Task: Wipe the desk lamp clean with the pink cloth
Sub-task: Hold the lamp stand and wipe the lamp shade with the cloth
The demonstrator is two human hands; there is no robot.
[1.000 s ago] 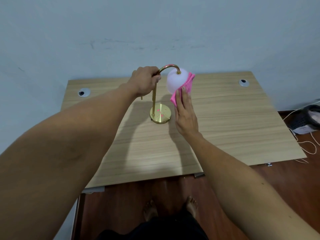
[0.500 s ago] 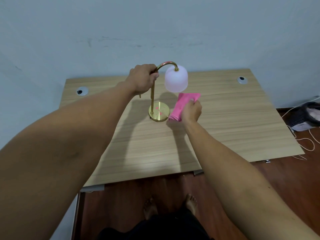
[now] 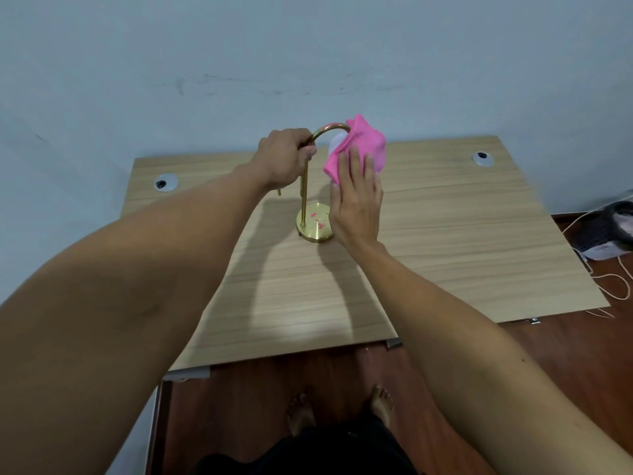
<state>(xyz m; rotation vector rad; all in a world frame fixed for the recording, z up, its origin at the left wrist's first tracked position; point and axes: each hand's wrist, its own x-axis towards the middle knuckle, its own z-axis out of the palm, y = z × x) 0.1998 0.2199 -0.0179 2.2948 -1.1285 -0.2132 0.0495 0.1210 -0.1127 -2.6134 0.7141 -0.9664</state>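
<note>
A desk lamp with a gold curved stem (image 3: 304,186), a round gold base (image 3: 313,228) and a white shade (image 3: 335,142) stands on the wooden desk (image 3: 445,234). My left hand (image 3: 286,159) is closed around the top of the stem, just below the curve. My right hand (image 3: 358,200) presses the pink cloth (image 3: 359,145) flat against the near side of the shade, fingers spread upward. The cloth drapes over the shade's top and covers most of it. Pink marks show on the base.
Two round cable grommets sit near the desk's back corners, one on the left (image 3: 165,183) and one on the right (image 3: 482,158). A wall is right behind the desk. A dark bag (image 3: 609,231) and cords lie on the floor at right. My bare feet (image 3: 339,406) stand before the desk.
Half a second ago my right hand held the bunched cloth low beside the base. It has risen and now spreads the cloth over the shade. My left hand has kept its grip on the stem.
</note>
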